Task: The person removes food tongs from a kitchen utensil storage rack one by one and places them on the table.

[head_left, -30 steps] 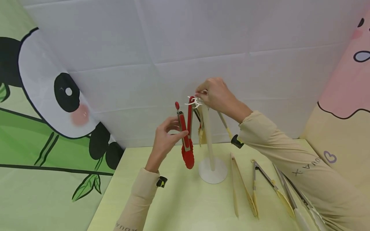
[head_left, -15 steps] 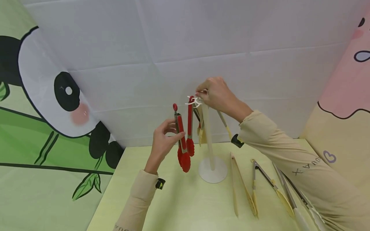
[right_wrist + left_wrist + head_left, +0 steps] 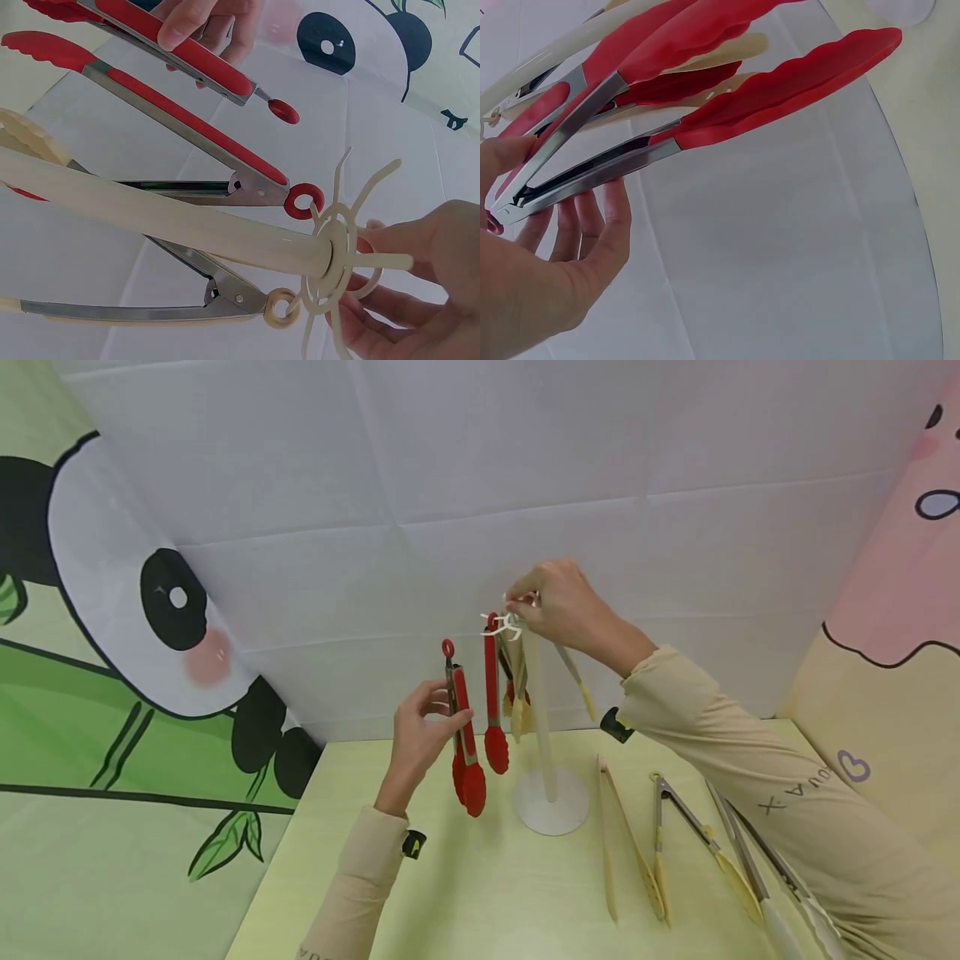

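Observation:
My left hand (image 3: pixel 423 727) pinches a pair of red-tipped metal tongs (image 3: pixel 471 789) between thumb and fingers, left of a white stand (image 3: pixel 546 752). In the left wrist view the arms of these tongs spread apart. My right hand (image 3: pixel 562 602) grips the top of the stand; the right wrist view shows its fingers at a white ring (image 3: pixel 369 283) above the hooks (image 3: pixel 379 184). Another pair of red tongs (image 3: pixel 492 681) hangs from a hook by its red loop (image 3: pixel 304 201). Pale-yellow-tipped tongs (image 3: pixel 135 309) hang beside it, partly behind the pole.
On the yellowish table (image 3: pixel 450 893) lie wooden tongs (image 3: pixel 630 835), yellow-tipped tongs (image 3: pixel 686 810) and long metal tongs (image 3: pixel 757 860), the last partly under the right sleeve. The stand's round base (image 3: pixel 551 814) rests near the back edge. A white cloth (image 3: pixel 337 568) rises behind.
My left hand has drawn the red tongs left and slightly down, apart from the hanging pair. The hooks and hanging tongs have turned slightly. My right hand stays at the stand's top.

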The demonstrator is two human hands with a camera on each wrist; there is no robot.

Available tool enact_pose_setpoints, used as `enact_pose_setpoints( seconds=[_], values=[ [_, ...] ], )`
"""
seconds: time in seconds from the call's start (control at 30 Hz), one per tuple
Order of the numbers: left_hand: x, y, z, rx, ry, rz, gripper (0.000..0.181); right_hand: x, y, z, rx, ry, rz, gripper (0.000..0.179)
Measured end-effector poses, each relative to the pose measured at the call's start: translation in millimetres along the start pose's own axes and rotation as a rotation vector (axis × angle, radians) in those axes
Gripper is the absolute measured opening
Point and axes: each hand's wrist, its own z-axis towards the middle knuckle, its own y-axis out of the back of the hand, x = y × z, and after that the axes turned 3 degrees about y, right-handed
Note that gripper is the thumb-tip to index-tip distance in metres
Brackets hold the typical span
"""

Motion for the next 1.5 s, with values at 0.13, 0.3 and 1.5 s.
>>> enact_pose_setpoints(
  seconds=[0.13, 0.3, 1.5],
  values=[
    [3.6, -1.0, 1.0, -0.004, 0.008, 0.002, 0.040, -1.1, -0.1, 0.1, -0.003, 0.005, -0.001, 0.015],
    [7.7, -4.0, 2.2, -0.017, 0.025, 0.007, 0.040, -2.3, 0.6, -0.1, 0.003, 0.005, -0.010, 0.015],
    [40.3, -27.1, -7.7, -0.071, 0.163, 0.107, 0.038, -6.7, 5.3, -4.0, 0.005, 0.069, 0.022, 0.016]
  ],
)
